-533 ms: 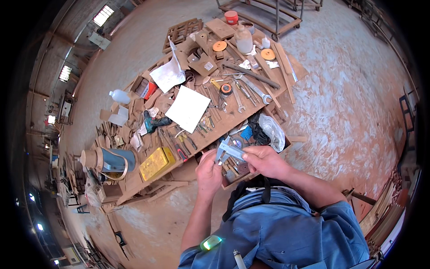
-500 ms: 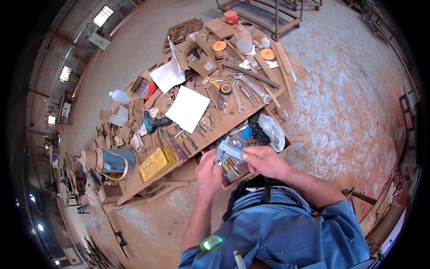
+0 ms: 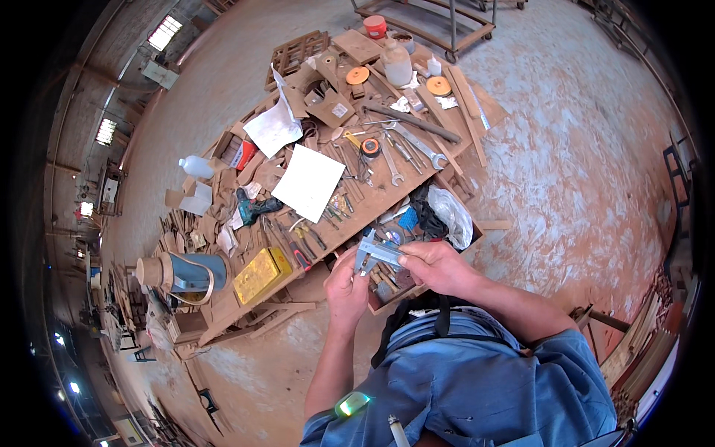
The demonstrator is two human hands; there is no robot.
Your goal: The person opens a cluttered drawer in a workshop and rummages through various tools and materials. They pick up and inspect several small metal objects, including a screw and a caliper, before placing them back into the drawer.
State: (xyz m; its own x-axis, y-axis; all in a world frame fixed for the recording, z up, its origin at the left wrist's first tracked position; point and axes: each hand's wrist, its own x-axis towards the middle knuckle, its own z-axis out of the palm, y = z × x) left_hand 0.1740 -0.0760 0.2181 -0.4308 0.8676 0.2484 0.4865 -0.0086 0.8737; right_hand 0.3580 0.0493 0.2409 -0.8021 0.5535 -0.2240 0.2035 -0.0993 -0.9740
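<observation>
In front of my body, above the open drawer (image 3: 439,289), I hold a metal vernier caliper (image 3: 381,252). My right hand (image 3: 439,267) grips its bar end, thumb along the top. The jaws point to the left, up against the fingers of my left hand (image 3: 345,284). That hand is closed in a pinch, and a small dark piece appears to sit at the jaws beside its fingertips. It is too small to name. Beyond the drawer, a white sheet of paper (image 3: 308,182) lies on the cluttered workbench (image 3: 383,195).
Wrenches (image 3: 391,162), a tape measure (image 3: 370,147) and a cordless drill (image 3: 253,207) lie on the bench. At its left end are a yellow box (image 3: 262,276) and a blue flask (image 3: 197,273). A clear plastic bag (image 3: 451,217) bulges from the drawer. A metal cart (image 3: 452,30) stands behind.
The caliper has turned slightly and its jaws now sit closer around the spot at my left fingertips. My view has shifted a little; both hands stay in nearly the same place.
</observation>
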